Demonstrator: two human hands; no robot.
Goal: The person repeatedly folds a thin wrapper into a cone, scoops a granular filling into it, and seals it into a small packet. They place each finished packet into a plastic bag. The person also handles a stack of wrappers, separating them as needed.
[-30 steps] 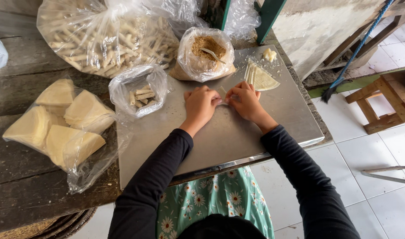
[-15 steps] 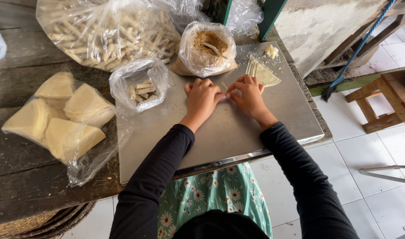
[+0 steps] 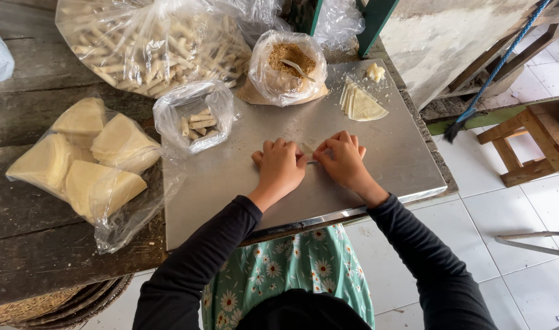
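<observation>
Near the middle of the metal worktop (image 3: 230, 183), a small pale wrapper (image 3: 308, 150) was pinched between the left hand (image 3: 280, 168) and the right hand (image 3: 345, 160), fingers curled down onto it; most of it was hidden beneath them. A stack of triangular wrappers (image 3: 362, 104) lay toward the far right corner. A bag of brown filling (image 3: 288, 67) was set at the far edge, and a small bag of rolled pieces (image 3: 195, 119) near the far left corner.
</observation>
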